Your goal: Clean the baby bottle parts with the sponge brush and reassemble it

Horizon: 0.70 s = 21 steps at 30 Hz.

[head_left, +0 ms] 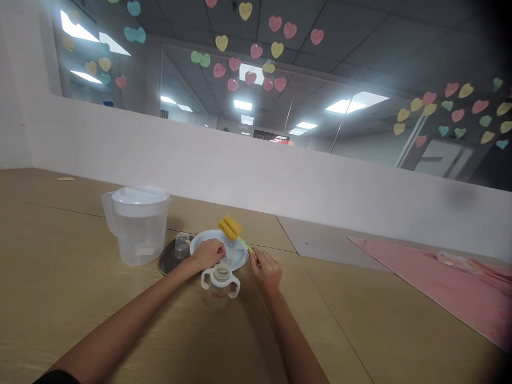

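Tabletop [360,320], white wall [240,170], left hand [208,255] on plate [239,258]

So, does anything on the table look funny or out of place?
The pink sheet lies crooked on the table's right side, with a crumpled see-through piece on it.

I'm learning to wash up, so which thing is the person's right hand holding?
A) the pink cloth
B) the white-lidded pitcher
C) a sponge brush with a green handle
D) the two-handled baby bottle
C. The right hand pinches the thin green handle of the sponge brush, whose yellow sponge end sticks out past the edge of the plate.
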Each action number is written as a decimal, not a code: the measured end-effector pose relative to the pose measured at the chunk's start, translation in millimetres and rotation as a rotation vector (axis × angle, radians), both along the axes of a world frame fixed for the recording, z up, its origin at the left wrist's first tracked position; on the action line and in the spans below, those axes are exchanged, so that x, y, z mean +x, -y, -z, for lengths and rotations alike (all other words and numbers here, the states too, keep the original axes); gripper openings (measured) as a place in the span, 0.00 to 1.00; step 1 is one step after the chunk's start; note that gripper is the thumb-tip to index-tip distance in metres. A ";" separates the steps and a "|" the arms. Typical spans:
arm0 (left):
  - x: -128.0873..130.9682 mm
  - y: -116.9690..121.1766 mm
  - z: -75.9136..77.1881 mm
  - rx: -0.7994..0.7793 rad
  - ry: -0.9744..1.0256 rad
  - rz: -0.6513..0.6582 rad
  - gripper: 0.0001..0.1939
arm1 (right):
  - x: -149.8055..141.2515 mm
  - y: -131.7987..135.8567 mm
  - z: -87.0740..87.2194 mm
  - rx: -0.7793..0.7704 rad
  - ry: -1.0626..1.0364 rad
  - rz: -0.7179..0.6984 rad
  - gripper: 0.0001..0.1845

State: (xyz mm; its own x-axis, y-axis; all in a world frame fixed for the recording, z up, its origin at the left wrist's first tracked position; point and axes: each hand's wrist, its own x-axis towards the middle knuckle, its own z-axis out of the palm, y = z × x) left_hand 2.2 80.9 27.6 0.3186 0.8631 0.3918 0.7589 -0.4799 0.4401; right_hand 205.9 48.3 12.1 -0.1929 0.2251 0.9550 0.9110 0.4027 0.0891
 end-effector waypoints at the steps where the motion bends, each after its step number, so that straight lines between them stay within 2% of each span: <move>1: -5.1 3.9 0.6 0.017 0.019 -0.005 0.10 | 0.2 -0.4 0.3 -0.003 -0.007 0.000 0.15; 4: -22.4 15.4 6.2 0.079 0.152 -0.063 0.14 | 0.5 -1.0 0.5 -0.005 -0.023 -0.003 0.15; 8: -40.9 24.7 17.2 0.178 0.509 -0.182 0.15 | -1.9 1.3 0.7 -0.007 -0.019 -0.023 0.15; 10: -43.9 26.6 20.4 0.198 0.614 -0.217 0.14 | -4.6 3.1 1.3 -0.017 0.025 -0.052 0.15; 14: -40.5 29.4 22.5 0.235 0.716 -0.205 0.13 | -8.3 4.2 2.9 -0.009 0.154 -0.103 0.14; 21: -37.6 32.6 24.0 0.278 0.769 -0.209 0.13 | -2.4 -0.7 5.7 -0.047 0.187 -0.037 0.15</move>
